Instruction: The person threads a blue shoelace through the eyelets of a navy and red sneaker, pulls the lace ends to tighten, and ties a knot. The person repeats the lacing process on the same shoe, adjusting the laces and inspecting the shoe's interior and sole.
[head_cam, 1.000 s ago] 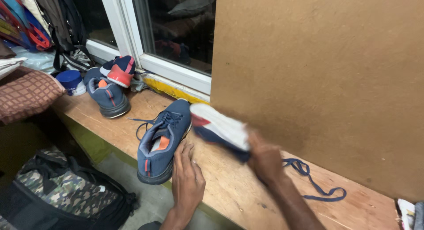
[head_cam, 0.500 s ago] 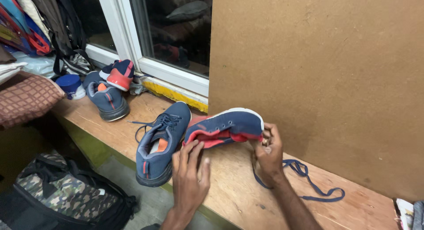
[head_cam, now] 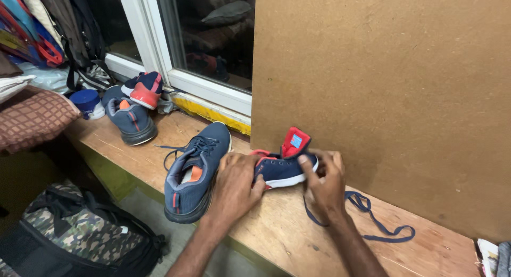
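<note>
Nearest the viewer, below the bench's front edge, a camouflage backpack (head_cam: 74, 234) lies on the floor. The wooden bench (head_cam: 277, 240) runs from lower right to upper left; its front edge lies just beneath both forearms, with bare wood open to the right of them.

The left hand (head_cam: 234, 184) lies knuckles up, its grip clenched over the heel end of a navy shoe with a red tongue (head_cam: 282, 162). The right hand (head_cam: 324, 184) grasps the toe end of the same shoe, thumb across the upper, fingers behind it. The shoe sits between the hands, white sole down, at the bench surface; whether it rests fully on the wood cannot be told. Its tongue stands upright.

A loose blue lace (head_cam: 372, 218) trails on the bench from under the right hand toward the right. Just left of the left hand stands a laced navy shoe (head_cam: 194, 168), its heel at the front edge.

Directly behind the hands a brown fibreboard panel (head_cam: 383, 96) stands upright. Further left along the bench are another navy shoe (head_cam: 129, 120), a shoe with a red sole (head_cam: 143, 88) propped at the white window frame (head_cam: 154, 48), and a blue jar (head_cam: 86, 102). A brown checked cushion (head_cam: 32, 114) lies at the far left.
</note>
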